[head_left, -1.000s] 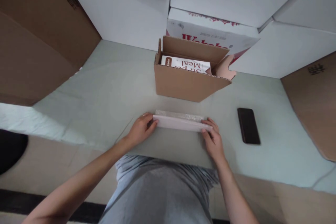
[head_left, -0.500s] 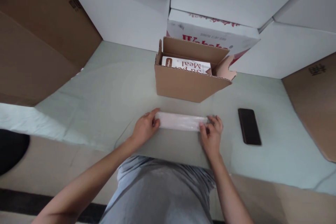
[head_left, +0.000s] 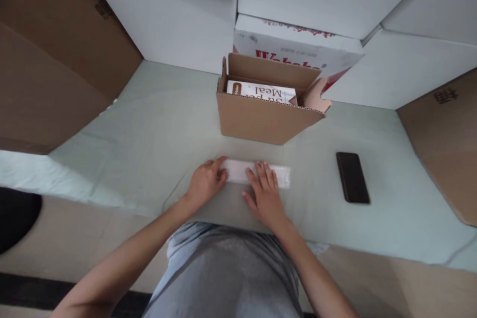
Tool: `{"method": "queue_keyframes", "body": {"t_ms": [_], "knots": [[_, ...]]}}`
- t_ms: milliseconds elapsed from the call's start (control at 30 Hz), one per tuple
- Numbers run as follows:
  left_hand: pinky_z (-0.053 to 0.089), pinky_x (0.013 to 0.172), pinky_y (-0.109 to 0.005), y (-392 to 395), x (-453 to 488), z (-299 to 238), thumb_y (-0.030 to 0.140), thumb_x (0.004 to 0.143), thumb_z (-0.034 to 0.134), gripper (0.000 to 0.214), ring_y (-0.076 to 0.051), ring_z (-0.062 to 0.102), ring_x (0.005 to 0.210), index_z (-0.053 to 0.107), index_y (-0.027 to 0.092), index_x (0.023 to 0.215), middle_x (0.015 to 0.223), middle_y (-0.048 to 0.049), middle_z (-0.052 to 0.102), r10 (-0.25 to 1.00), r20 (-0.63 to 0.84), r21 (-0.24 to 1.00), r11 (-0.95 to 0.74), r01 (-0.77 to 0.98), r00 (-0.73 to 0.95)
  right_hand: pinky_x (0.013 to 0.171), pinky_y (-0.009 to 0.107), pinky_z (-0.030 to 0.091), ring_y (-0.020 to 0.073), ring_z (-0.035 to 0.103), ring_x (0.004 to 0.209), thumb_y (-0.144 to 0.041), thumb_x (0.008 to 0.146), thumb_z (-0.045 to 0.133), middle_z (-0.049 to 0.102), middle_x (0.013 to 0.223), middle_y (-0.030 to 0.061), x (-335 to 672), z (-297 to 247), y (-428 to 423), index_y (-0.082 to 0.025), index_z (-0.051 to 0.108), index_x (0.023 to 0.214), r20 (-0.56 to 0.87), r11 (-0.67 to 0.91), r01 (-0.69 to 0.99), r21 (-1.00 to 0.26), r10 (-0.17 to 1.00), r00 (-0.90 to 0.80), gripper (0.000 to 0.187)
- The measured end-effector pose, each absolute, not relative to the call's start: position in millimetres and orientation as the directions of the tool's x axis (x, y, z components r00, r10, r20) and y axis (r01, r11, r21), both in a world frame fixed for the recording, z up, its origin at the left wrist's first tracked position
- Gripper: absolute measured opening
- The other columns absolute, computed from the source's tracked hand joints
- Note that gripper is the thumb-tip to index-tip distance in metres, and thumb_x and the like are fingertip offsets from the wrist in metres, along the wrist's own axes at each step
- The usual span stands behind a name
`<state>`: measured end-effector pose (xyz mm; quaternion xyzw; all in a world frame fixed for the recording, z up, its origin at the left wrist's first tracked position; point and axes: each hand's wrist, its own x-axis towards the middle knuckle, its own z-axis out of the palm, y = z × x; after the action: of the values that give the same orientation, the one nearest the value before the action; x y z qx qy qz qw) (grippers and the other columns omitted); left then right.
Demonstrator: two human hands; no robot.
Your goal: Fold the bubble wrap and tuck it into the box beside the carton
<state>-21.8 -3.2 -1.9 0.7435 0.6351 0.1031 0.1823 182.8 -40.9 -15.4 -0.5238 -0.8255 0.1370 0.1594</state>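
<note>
A flat white strip in clear plastic wrap (head_left: 237, 171) lies on the table in front of me. Its left end is pinched between the thumb and forefinger of my left hand (head_left: 207, 179). My right hand (head_left: 265, 194) rests on the middle of the strip with fingers outstretched and spread, pressing from above. The strip's right end shows beyond those fingers. Just behind it stands an open brown cardboard box (head_left: 261, 119), with a white carton (head_left: 266, 92) printed "Super Meal" upright inside.
A black phone (head_left: 353, 177) lies on the pale green tablecloth (head_left: 164, 109) to the right. Large brown cartons stand at the left (head_left: 55, 69) and right (head_left: 443, 144). Stacked white boxes (head_left: 179, 20) and a red-lettered box (head_left: 298, 44) line the back.
My right hand has let go of the strip's right end and moved left, flattening over its middle. My left hand stays at the left end.
</note>
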Motion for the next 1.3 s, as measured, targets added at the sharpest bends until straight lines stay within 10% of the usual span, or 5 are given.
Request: {"method": "queue_keyframes", "body": {"t_ms": [433,767,967,1067,1300], "knots": [[0.045,0.086,-0.042,16.0,-17.9,19.6,0.022,0.072,0.058,0.011,-0.028,0.058,0.091,0.061,0.014,0.078,0.085,-0.0118,0.06,0.922,-0.186,0.424,-0.238,0.874,0.341,0.11,0.061,0.023,0.03,0.014,0.143,-0.023,0.083,0.052,0.035,0.148,0.0124,193.6,-20.2,-29.8,-0.02,0.043,0.133,0.147,0.491,0.777,-0.395,0.868,-0.474,0.05],[0.04,0.052,-0.024,-43.5,9.6,12.3,0.044,0.073,0.053,0.027,-0.012,0.05,0.056,0.05,0.017,0.076,0.062,0.0025,0.051,0.825,-0.533,0.846,0.52,0.117,0.188,0.102,0.056,0.039,0.0318,0.03,0.134,-0.007,0.078,0.049,0.035,0.144,0.0128,172.5,-22.9,-73.5,-0.024,0.044,0.132,0.313,0.484,0.762,-0.431,0.872,-0.377,0.057],[0.051,0.074,-0.033,-82.7,-10.8,15.1,0.035,0.087,0.04,0.023,-0.019,0.057,0.083,0.051,0.018,0.098,0.089,-0.0075,0.059,0.967,-0.068,0.953,-0.01,0.303,0.246,0.093,0.045,0.049,0.0238,0.047,0.121,-0.002,0.079,0.045,0.046,0.133,0.0081,184.3,-22.0,-74.1,-0.036,0.04,0.136,0.366,0.543,0.578,-0.609,0.839,-0.403,0.067],[0.043,0.096,-0.048,-79.9,-25.8,3.0,0.021,0.081,0.048,0.044,-0.029,0.044,0.121,0.042,0.018,0.125,0.126,-0.0162,0.048,0.89,0.23,0.739,-0.422,0.524,0.393,0.093,0.044,0.049,0.0218,0.051,0.116,-0.004,0.081,0.045,0.052,0.123,0.008,191.6,-24.3,-70.2,-0.034,0.042,0.135,0.382,0.553,0.502,-0.665,0.829,-0.408,0.062],[0.024,0.113,-0.053,-51.7,-17.2,-22.1,0.013,0.079,0.052,0.036,-0.027,0.037,0.13,0.055,0.017,0.114,0.125,-0.0107,0.057,0.717,0.181,0.578,-0.631,0.517,0.673,0.094,0.044,0.049,0.0204,0.056,0.109,-0.008,0.083,0.046,0.062,0.111,0.0074,204.3,-22.4,-67.9,-0.028,0.049,0.128,0.298,0.524,0.448,-0.725,0.824,-0.482,0.05]]}}
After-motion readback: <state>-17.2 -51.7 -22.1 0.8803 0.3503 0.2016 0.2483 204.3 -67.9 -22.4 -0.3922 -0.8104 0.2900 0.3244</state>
